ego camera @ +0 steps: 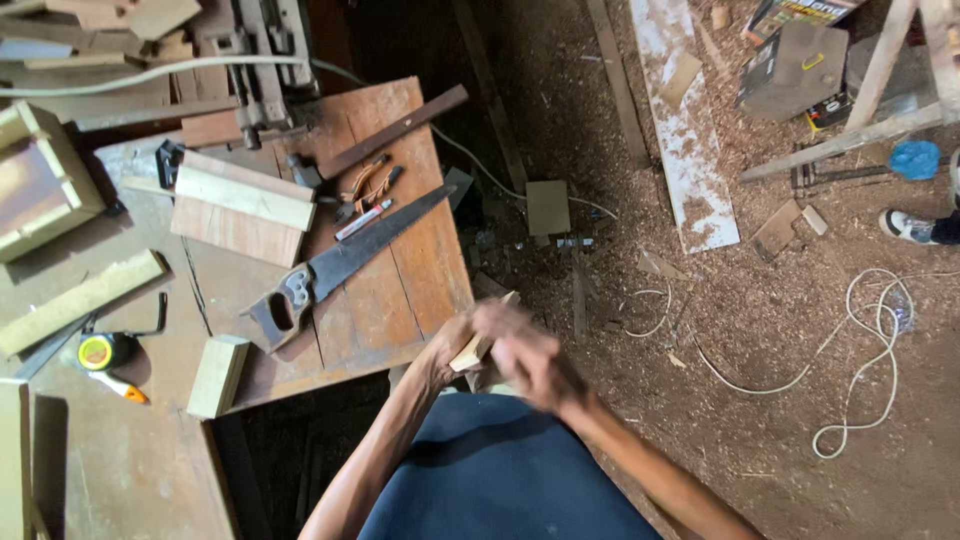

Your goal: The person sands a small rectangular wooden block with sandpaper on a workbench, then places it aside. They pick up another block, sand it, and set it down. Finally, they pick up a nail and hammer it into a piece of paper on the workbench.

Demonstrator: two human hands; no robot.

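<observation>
Wood offcut (478, 345), small and pale, pinched in the left hand (455, 345) just off the bench (380, 310) edge, above the lap, clear of the handsaw (340, 262) and tape measure (98, 351), probably for free access. Right hand (530, 360) blurred, against the offcut's near end; grip impossible to tell.

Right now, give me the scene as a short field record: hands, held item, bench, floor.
left hand: holds a small wood piece beside the bench edge
right hand: blurred, at the same wood piece; grip unclear
workbench: handsaw, tape measure, wood block, stacked boards
floor: sawdust, white cord, scrap plank
other person: a shoe at the right edge
</observation>
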